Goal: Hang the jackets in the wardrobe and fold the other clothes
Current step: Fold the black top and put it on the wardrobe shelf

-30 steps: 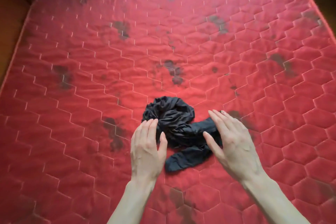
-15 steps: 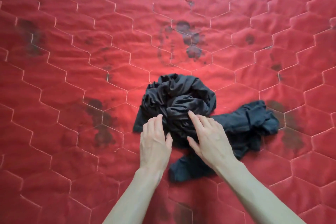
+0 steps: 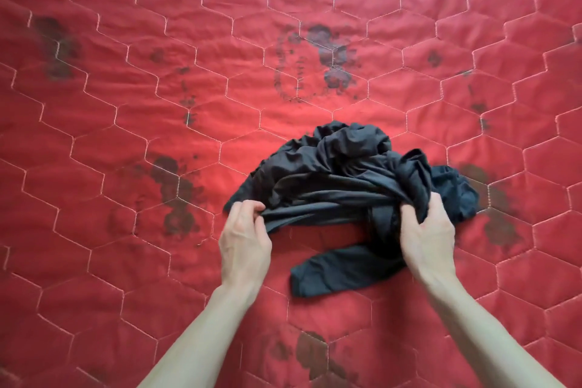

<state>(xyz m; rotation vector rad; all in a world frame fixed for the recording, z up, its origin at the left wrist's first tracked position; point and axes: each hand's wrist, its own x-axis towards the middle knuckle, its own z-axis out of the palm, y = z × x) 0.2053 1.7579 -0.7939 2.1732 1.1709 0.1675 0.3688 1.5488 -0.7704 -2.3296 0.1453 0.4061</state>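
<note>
Black garment (image 3: 340,179) sits bunched in a heap on the red quilted mattress (image 3: 126,110), just in front of the person. Left hand (image 3: 244,236) pinches the near left edge w/ thumb over curled fingers; right hand (image 3: 430,230) has its fingers curled into a fistful of cloth on the right side. Fabric btwn the two is drawn into a taut band, so I'd guess they're pulling the edges apart to open the wad out flat before folding. One sleeve or leg (image 3: 333,274) trails loose toward the wrists, untouched. A darker blue piece (image 3: 453,189) pokes out behind the right hand; can't tell if it's a separate item or part of the same one. Dark stains (image 3: 176,195) dot the cover.
</note>
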